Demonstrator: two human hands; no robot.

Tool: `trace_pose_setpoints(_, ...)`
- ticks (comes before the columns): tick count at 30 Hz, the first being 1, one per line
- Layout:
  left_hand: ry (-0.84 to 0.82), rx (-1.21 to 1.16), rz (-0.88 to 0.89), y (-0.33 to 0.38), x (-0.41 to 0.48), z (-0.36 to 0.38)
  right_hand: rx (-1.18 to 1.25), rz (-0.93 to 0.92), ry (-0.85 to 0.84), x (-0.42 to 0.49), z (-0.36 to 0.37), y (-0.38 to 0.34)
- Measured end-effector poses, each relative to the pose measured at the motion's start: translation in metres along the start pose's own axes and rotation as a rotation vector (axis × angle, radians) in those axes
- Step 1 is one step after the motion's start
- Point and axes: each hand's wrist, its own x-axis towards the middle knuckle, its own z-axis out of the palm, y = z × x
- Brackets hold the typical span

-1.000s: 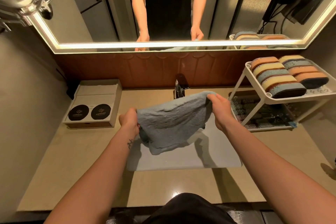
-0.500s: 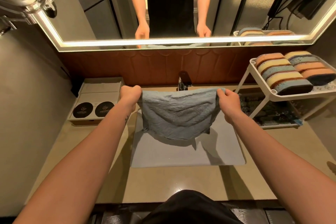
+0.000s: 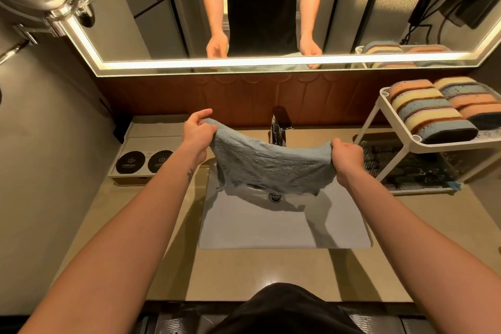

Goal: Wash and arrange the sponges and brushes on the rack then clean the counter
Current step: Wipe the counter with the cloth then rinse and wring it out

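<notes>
A grey-blue cloth (image 3: 271, 164) hangs spread above the sink (image 3: 284, 228), held by two top corners. My left hand (image 3: 198, 133) pinches its left corner, raised higher. My right hand (image 3: 347, 157) grips the right corner. The cloth sags in the middle and hides part of the tap (image 3: 278, 130). Several sponges (image 3: 431, 114), orange, yellow and blue, lie in rows on the top shelf of a white rack (image 3: 423, 147) at the right. Dark brushes (image 3: 406, 168) lie on the rack's lower shelf.
The beige counter (image 3: 271, 268) runs around the sink. A box with two black round discs (image 3: 146, 161) sits at the left against the wall. A lit mirror (image 3: 271, 8) spans the back. The drain (image 3: 275, 196) shows below the cloth.
Both hands have spread the cloth wider by its corners. The left hand rose and the right hand dropped a little, so the cloth now slopes down to the right.
</notes>
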Motion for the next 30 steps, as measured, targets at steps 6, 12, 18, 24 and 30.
trace_pose_setpoints(6,0.079,-0.044,-0.003,-0.003,0.002,-0.005,0.037,-0.041,0.010,0.000,-0.002,0.005)
trace_pose_setpoints(12,0.111,0.037,0.029,-0.008,-0.001,-0.008,0.086,-0.081,0.059,0.003,-0.001,0.010)
trace_pose_setpoints(18,-0.028,0.334,0.027,-0.012,-0.004,-0.008,0.089,-0.092,0.009,0.009,-0.004,0.015)
trace_pose_setpoints(24,-0.030,0.743,0.093,-0.016,-0.010,-0.006,0.103,-0.147,-0.125,0.011,-0.007,0.017)
trace_pose_setpoints(30,0.031,0.848,0.288,-0.012,-0.020,-0.009,-0.085,-0.265,-0.097,0.011,-0.011,0.024)
